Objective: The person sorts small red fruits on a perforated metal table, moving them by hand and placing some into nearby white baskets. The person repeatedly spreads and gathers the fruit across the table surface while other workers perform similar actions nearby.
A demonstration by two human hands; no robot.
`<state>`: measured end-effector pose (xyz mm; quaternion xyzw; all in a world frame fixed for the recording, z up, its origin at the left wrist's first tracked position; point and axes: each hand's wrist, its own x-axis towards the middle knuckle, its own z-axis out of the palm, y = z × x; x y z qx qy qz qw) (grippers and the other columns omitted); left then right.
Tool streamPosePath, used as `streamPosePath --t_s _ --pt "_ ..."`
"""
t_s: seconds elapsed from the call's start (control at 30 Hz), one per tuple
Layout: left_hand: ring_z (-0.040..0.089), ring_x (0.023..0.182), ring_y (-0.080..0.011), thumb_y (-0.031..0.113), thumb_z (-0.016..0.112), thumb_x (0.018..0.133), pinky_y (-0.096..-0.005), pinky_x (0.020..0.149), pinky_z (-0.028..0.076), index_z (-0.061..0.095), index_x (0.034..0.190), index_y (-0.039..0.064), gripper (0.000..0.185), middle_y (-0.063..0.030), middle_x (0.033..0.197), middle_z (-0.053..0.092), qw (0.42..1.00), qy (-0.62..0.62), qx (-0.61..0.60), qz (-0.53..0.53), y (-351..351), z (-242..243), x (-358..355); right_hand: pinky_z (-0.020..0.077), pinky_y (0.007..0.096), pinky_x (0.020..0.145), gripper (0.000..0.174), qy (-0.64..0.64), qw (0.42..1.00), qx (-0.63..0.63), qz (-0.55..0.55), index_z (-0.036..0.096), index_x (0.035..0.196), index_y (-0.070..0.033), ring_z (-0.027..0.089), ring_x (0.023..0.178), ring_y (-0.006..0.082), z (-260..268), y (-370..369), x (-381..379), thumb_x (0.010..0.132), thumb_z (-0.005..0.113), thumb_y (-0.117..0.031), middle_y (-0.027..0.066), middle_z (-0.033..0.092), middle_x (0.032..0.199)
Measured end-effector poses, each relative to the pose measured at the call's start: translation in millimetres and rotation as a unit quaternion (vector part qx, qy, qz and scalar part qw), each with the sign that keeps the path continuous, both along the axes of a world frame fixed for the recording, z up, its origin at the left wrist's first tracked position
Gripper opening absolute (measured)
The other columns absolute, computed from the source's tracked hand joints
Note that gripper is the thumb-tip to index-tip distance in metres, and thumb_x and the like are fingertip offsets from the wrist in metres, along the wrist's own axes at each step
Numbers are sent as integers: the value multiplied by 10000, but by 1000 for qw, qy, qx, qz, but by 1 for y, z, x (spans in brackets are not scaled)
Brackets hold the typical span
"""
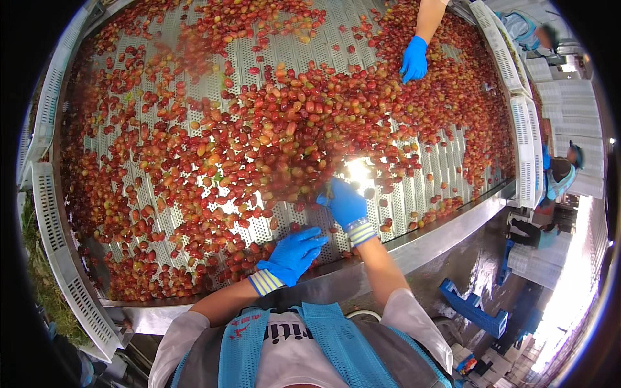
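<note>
Loose red to yellowish grapes are spread over a perforated, ridged metal sorting table before me. My left hand, in a blue glove with a striped cuff, hovers by the near edge, fingers extended and nothing visible in them. Farther out, to the right of it, my blue-gloved right hand reaches to the near side of the thickest heap. Its fingertips are bent and partly blurred, so whether they pinch a grape is unclear. Bright glare lies on the metal just beyond that hand.
Across the table another person's blue-gloved hand touches the grapes. White slotted crates line the left end, and more white crates stand at the right. A metal rim bounds my side. Blue plastic pallet rests on the wet floor.
</note>
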<state>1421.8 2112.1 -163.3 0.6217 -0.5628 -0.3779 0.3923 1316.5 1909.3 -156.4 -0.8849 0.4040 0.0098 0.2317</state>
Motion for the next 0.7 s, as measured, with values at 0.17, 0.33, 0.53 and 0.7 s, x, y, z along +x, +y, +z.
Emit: streamPosePath --t_s 0.17,0.33,0.53,0.7 --pt "476 1390 -374 154 636 945 -528 1105 412 593 1435 173 492 -136 1540 479 982 -131 -97 98 -20 21 46 566 474 690 265 97 981 -103 135 662 1074 -81 714 836 357 -22 -6 15 858 704 -228 156 690 948" --pt "382 1451 -391 305 576 990 -591 1173 292 591 1413 168 445 -149 1552 444 942 -314 -115 -22 -112 26 89 574 476 770 326 107 988 101 56 692 1058 -94 722 898 360 -21 26 -1 873 720 -361 198 720 1029" --pt "398 1422 -418 416 622 973 -662 1094 332 509 1495 255 558 -149 1587 398 791 -538 47 288 -87 1 257 581 329 658 343 -116 929 298 -184 657 1230 -20 708 778 169 24 -45 -55 963 709 -229 93 714 982" --pt "297 1514 -387 322 526 1070 -526 1205 298 391 1587 151 561 -176 1663 280 783 -463 44 412 21 -14 310 601 350 747 493 -205 962 109 -142 565 1416 -100 731 925 215 17 -152 15 966 678 -267 118 724 1115"
